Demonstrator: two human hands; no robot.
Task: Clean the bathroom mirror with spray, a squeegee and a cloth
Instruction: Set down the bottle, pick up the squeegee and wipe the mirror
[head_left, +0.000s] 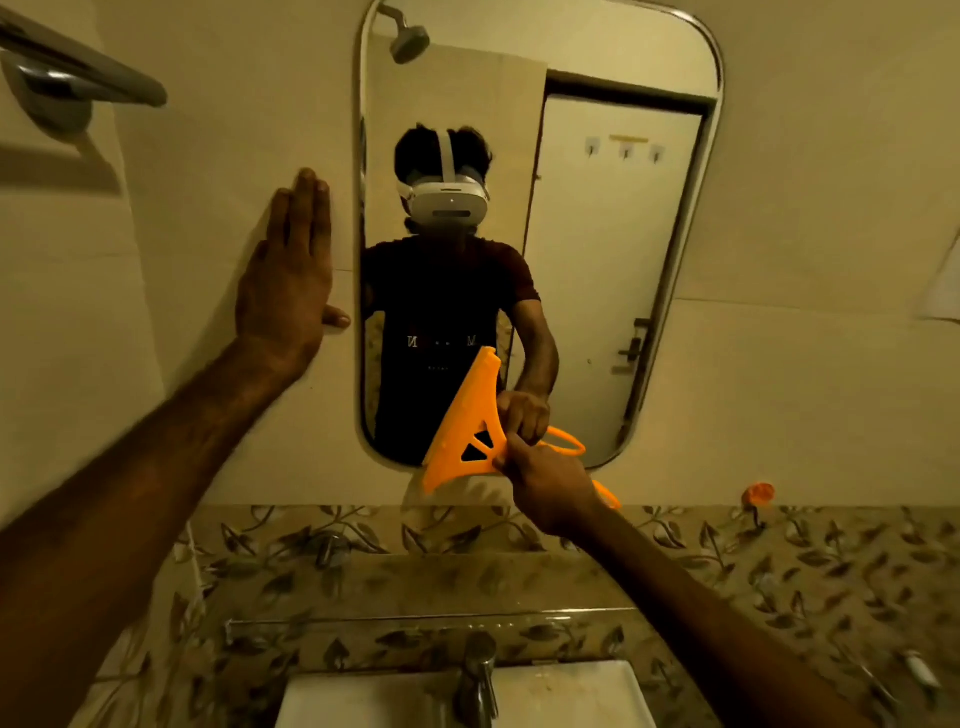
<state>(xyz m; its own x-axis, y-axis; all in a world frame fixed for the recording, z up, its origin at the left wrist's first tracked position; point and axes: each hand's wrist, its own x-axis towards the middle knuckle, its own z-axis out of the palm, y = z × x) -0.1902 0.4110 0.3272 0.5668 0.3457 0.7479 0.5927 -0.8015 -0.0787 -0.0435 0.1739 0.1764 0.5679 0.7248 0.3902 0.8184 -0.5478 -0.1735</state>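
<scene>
A tall mirror (597, 218) with rounded corners hangs on the tiled wall ahead. My right hand (548, 486) grips the handle of an orange squeegee (465, 431), whose blade lies tilted against the mirror's bottom edge, running from upper right to lower left. My left hand (288, 283) rests flat on the wall just left of the mirror, fingers together and pointing up, holding nothing. The mirror reflects a person in a dark shirt wearing a white headset. No spray bottle or cloth shows in view.
Below me sits a white sink (566, 696) with a chrome tap (478, 675), under a leaf-patterned tile band. An orange hook (758, 493) sticks to the wall at the right. A metal towel bar (78, 67) juts out at the upper left.
</scene>
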